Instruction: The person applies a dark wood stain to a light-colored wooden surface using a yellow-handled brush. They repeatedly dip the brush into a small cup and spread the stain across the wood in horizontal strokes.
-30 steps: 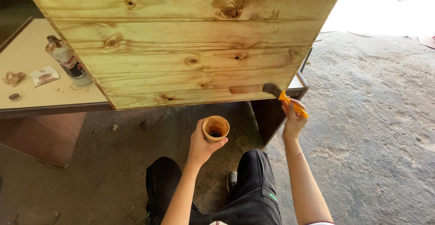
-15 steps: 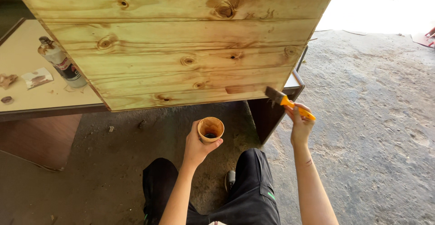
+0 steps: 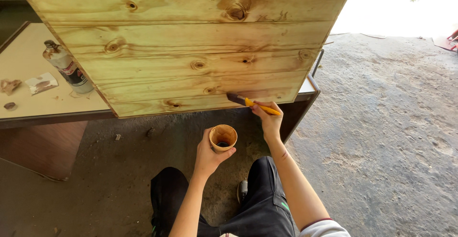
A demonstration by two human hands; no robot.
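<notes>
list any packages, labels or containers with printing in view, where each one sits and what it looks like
Bottle: stands on the beige tabletop at left, beside the wood panel; pale cylinder with a dark cap and a dark and red label band.
Torn wrapper scrap: lies flat on the tabletop left of the bottle; whitish with brown stains.
Cup: in the left hand; small, round, tan, with no label showing.
No signs or screens.

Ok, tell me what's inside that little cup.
The cup in the left hand shows stained inner walls and a dark pool at the bottom; its depth can't be judged.
</notes>
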